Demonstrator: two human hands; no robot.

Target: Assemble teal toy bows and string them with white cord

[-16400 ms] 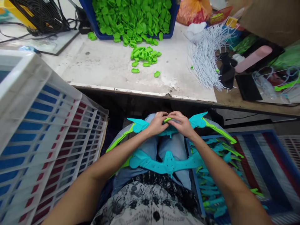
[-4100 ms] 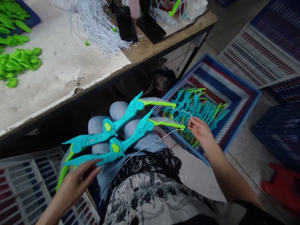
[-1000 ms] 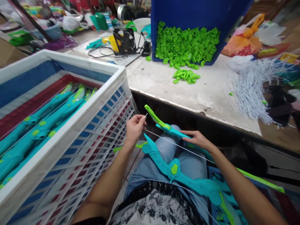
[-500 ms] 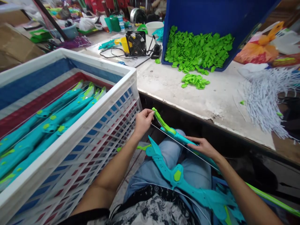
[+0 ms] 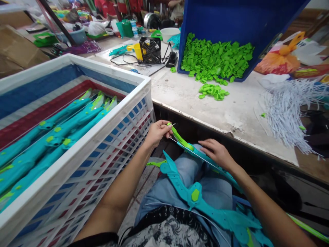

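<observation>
A turquoise toy bow (image 5: 197, 151) with a bright green limb (image 5: 181, 138) lies aslant over my knees. My left hand (image 5: 158, 133) pinches a white string (image 5: 174, 139) at the green limb's tip, where a short white end sticks out. Farther down the bow, my right hand (image 5: 217, 152) rests with its fingers curved over the turquoise body; its grip is partly hidden. Across my lap lies a second turquoise bow (image 5: 177, 180) with a green hexagonal piece (image 5: 195, 195) at its middle.
On my left stands a white lattice crate (image 5: 150, 82) holding several strung toy bows (image 5: 53, 137). A tilted blue bin (image 5: 218, 20) spills green plastic pieces (image 5: 218, 60) onto the worktable (image 5: 177, 97). A black fan (image 5: 150, 50) and a bundle of white strings (image 5: 290, 109) are there too.
My left hand has shifted slightly right and closed in on the limb's tip, where a string end now shows. My right hand has moved slightly left and up along the bow.
</observation>
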